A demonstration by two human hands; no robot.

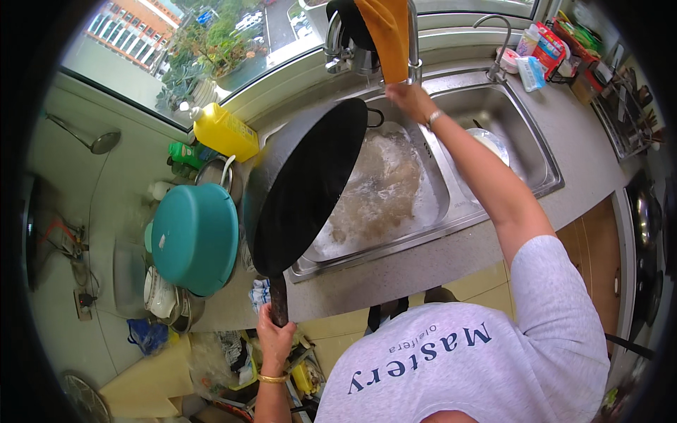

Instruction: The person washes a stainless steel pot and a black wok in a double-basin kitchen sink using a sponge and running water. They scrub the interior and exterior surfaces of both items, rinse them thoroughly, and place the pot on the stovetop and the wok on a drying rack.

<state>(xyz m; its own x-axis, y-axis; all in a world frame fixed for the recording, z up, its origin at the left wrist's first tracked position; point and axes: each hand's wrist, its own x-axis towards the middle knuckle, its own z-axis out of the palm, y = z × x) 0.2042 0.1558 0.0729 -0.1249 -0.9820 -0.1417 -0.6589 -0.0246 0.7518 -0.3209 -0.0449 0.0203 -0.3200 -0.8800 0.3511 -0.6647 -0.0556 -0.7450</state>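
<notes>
My left hand (275, 330) grips the dark handle (278, 299) of a large black wok (312, 185). The wok is tilted on its side over the left part of a stainless steel sink, its dark inside facing right. A small loop handle (376, 117) sticks out at its far end. Murky, foamy water (381, 185) fills part of the left basin behind it. My right hand (410, 100) is reached out by the tap, at the lower end of an orange cloth or glove (389, 37). Whether its fingers hold anything, I cannot tell.
A plate (489, 145) lies in the right basin (534, 158). Left of the wok stand an upturned teal tub (195, 238), a yellow pump bottle (225, 132) and stacked bowls (158, 293). A thin curved faucet (500, 47) and packets (530, 73) stand at the back right.
</notes>
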